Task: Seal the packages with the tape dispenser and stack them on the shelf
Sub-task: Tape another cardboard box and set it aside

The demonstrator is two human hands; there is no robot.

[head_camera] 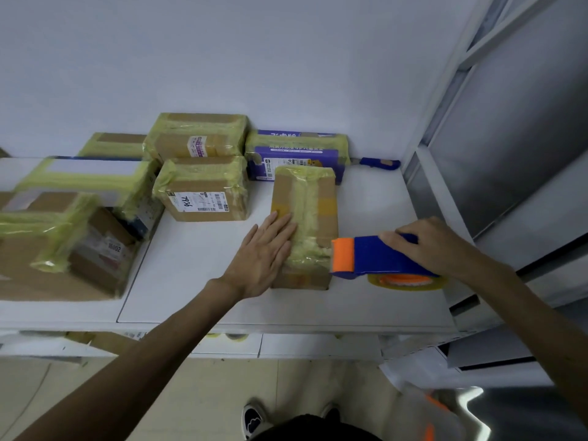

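Note:
A long cardboard package wrapped lengthwise in yellowish tape lies on the white shelf top. My left hand rests flat on its left side, fingers straight. My right hand grips the blue tape dispenser by its handle. The dispenser's orange front sits against the package's near right edge, and its roll of yellowish tape hangs underneath.
Several taped cardboard packages and a purple taped box stand at the back and left, with a large stack at far left. A blue utility knife lies by the wall. A metal frame borders the right.

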